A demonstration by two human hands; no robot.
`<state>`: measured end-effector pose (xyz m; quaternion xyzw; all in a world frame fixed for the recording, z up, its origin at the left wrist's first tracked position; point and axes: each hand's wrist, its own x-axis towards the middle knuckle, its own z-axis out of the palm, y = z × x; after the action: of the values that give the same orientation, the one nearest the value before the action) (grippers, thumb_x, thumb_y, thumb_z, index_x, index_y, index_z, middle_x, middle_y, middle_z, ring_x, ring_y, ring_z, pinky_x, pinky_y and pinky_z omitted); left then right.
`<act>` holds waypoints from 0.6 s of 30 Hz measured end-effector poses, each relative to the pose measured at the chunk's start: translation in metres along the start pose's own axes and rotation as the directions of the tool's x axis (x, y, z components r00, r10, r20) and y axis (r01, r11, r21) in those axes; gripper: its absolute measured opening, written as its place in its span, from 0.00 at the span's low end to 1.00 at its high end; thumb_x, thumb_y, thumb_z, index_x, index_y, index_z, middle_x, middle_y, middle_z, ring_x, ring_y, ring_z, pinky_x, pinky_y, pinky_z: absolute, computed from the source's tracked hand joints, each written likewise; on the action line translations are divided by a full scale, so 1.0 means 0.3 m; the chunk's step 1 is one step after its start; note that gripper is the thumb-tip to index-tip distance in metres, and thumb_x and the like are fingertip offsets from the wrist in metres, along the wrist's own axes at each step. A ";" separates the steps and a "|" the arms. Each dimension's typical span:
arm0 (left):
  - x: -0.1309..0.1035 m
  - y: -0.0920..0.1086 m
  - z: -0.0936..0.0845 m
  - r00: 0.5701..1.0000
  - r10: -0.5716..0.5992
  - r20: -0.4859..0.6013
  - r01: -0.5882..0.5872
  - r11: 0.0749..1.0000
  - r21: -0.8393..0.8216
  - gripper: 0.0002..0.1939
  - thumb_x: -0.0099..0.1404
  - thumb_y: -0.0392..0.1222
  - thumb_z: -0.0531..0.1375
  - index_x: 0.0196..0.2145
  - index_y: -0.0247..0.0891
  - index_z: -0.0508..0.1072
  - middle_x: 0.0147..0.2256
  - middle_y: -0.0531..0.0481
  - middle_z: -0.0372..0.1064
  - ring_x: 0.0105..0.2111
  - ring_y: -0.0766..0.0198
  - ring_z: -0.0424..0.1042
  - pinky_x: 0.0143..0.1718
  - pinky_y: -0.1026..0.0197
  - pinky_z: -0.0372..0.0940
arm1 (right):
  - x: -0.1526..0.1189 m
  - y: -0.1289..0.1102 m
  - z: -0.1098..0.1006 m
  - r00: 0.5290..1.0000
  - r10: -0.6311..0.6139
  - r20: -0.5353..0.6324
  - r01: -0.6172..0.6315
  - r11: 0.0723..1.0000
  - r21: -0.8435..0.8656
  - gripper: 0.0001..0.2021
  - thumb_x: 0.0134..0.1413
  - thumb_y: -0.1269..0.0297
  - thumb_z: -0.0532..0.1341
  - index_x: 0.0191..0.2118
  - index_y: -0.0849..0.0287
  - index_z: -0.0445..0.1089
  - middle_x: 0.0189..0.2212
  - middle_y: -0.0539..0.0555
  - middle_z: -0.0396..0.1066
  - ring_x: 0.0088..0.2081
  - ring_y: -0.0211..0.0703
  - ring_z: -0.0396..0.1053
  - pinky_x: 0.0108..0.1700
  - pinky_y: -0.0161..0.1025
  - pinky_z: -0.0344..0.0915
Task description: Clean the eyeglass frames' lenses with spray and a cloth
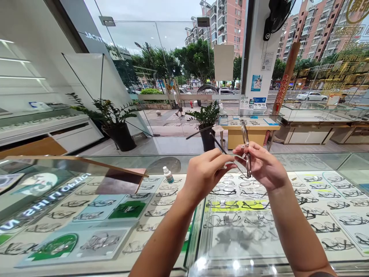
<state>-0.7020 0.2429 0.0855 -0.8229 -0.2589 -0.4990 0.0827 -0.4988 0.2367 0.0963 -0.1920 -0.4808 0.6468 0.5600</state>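
A pair of glasses (246, 134) is held up over the glass counter, its lenses seen nearly edge-on and its dark temples pointing to the left. My right hand (266, 165) pinches the frame near the bridge. Close beside it, my left hand (206, 171) has its fingers closed around a temple. Both hands are above the counter top (178, 159), with rows of other glasses visible beneath the glass.
A small white bottle (168, 175) stands on the counter left of my left hand. A mirror-like panel (115, 179) lies tilted at the left. Beyond the counter are potted plants (122, 134) and a wooden display table (248, 134).
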 end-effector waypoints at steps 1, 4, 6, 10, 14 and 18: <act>0.000 -0.001 0.000 1.000 0.001 -0.010 -0.001 1.000 0.003 0.10 0.73 0.48 0.65 0.38 0.41 0.82 0.28 0.51 0.70 0.23 0.68 0.61 0.28 0.63 0.54 | -0.002 -0.006 -0.003 1.000 -0.016 -0.016 0.016 1.000 0.003 0.11 0.52 0.58 0.75 0.32 0.55 0.74 0.42 0.51 0.80 0.46 0.40 0.76 0.55 0.41 0.73; 0.001 -0.003 0.002 0.999 -0.016 -0.030 0.016 1.000 0.008 0.11 0.72 0.49 0.65 0.37 0.41 0.82 0.27 0.51 0.70 0.22 0.69 0.59 0.28 0.64 0.54 | -0.009 -0.025 -0.009 0.996 -0.063 -0.061 0.063 0.998 0.009 0.10 0.52 0.58 0.75 0.31 0.54 0.74 0.41 0.50 0.79 0.47 0.40 0.76 0.57 0.41 0.72; 0.003 -0.002 0.003 0.999 -0.048 -0.025 0.049 0.999 0.009 0.12 0.73 0.50 0.65 0.36 0.41 0.82 0.27 0.51 0.70 0.22 0.68 0.59 0.28 0.64 0.55 | -0.011 -0.034 -0.012 0.992 -0.094 -0.088 0.095 0.995 0.002 0.09 0.53 0.59 0.74 0.31 0.54 0.75 0.39 0.50 0.79 0.48 0.41 0.75 0.59 0.42 0.72; 0.004 0.003 0.005 0.996 -0.090 -0.025 0.091 0.996 0.004 0.13 0.73 0.50 0.64 0.34 0.40 0.81 0.27 0.50 0.71 0.22 0.68 0.59 0.28 0.63 0.55 | -0.010 -0.039 -0.018 0.976 -0.173 -0.135 0.176 0.984 0.005 0.07 0.54 0.61 0.72 0.32 0.53 0.75 0.38 0.50 0.77 0.47 0.42 0.75 0.61 0.44 0.72; 0.004 0.006 0.010 0.997 -0.027 -0.073 0.030 0.998 0.051 0.12 0.73 0.45 0.64 0.32 0.39 0.78 0.26 0.51 0.71 0.21 0.69 0.60 0.27 0.64 0.55 | -0.010 -0.036 -0.020 0.950 -0.238 -0.202 0.250 0.967 0.038 0.07 0.53 0.62 0.74 0.33 0.52 0.76 0.37 0.48 0.77 0.44 0.39 0.76 0.56 0.39 0.75; 0.004 0.008 0.016 0.994 0.037 -0.100 -0.029 0.996 0.081 0.10 0.73 0.41 0.64 0.32 0.38 0.75 0.27 0.53 0.72 0.21 0.71 0.61 0.26 0.66 0.56 | -0.011 -0.028 -0.014 0.920 -0.282 -0.272 0.306 0.951 0.048 0.08 0.50 0.63 0.76 0.32 0.54 0.78 0.37 0.49 0.79 0.41 0.39 0.76 0.50 0.38 0.77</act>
<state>-0.6967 0.2432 0.0844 -0.7968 -0.2602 -0.5280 0.1366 -0.4900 0.2347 0.1004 -0.1760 -0.3963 0.5452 0.7174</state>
